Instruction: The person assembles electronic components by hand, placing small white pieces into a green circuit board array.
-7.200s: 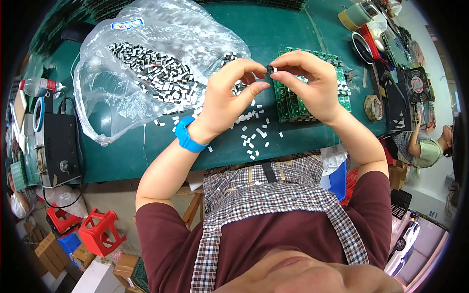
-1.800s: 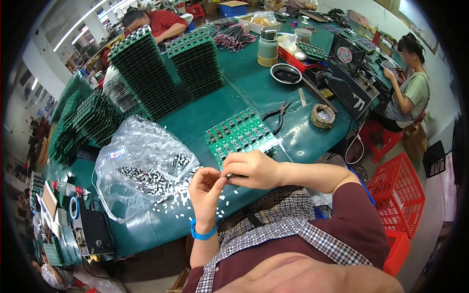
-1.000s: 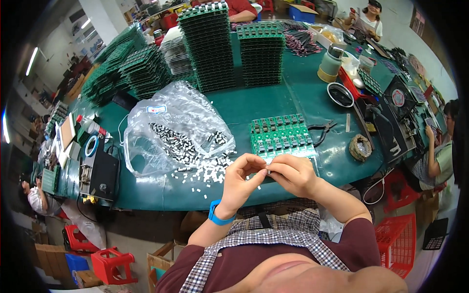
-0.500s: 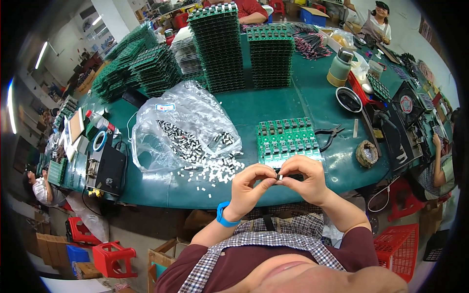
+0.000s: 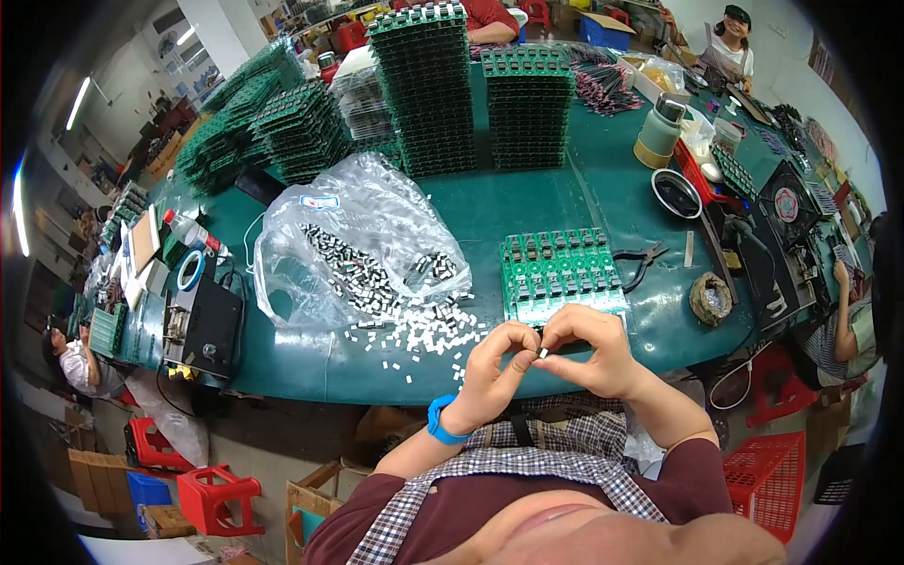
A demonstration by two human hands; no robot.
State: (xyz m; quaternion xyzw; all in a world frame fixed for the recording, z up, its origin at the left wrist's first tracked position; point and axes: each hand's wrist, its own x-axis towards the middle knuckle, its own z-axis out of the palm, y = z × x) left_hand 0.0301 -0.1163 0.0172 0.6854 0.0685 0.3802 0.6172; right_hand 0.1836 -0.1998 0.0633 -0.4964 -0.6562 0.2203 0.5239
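Observation:
Both my hands meet at the table's near edge, fingertips pinched together on one small white component (image 5: 542, 353). My left hand (image 5: 494, 372), with a blue wristband, holds it from the left. From the right, my right hand (image 5: 595, 353) grips the same piece. Just beyond my hands lies a green circuit board panel (image 5: 561, 273) with rows of mounted parts. Left of it, several small white components (image 5: 424, 334) lie scattered, spilling from a clear plastic bag (image 5: 353, 245) of the same parts.
Tall stacks of green boards (image 5: 428, 85) stand at the back of the green table (image 5: 527, 202). Pliers (image 5: 640, 259), a solder wire coil (image 5: 711, 298), a round dish (image 5: 676, 193) and a cup (image 5: 657, 132) sit right. A black box unit (image 5: 202, 325) is left. Other people work around the table.
My view has tilted up from my lap to take in the whole table. My hands stay pinched together on the small component near the table edge.

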